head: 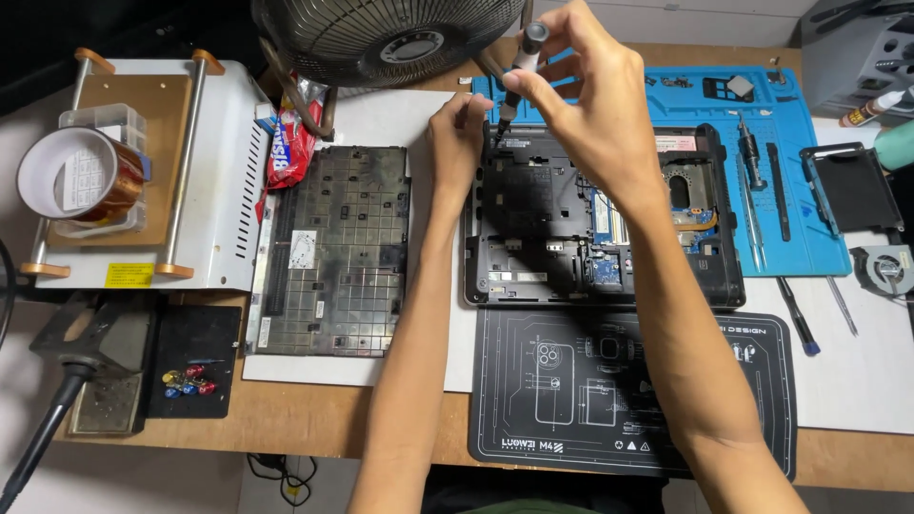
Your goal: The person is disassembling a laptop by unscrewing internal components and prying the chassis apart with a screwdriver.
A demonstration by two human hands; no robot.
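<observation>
While hands (533, 105) steady a screwdriver (519, 67), opened laptop base (571, 238), exposed circuit board (607, 266) inside.

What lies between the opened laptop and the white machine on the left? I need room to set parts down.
In the head view, a removed keyboard panel lies between the opened laptop and the white machine, with a red snack wrapper at its top corner.

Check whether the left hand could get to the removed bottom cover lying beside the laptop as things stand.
Probably yes. The left hand rests at the opened laptop's upper left corner, and the bottom cover lies just to its left with nothing on top or between them.
</observation>
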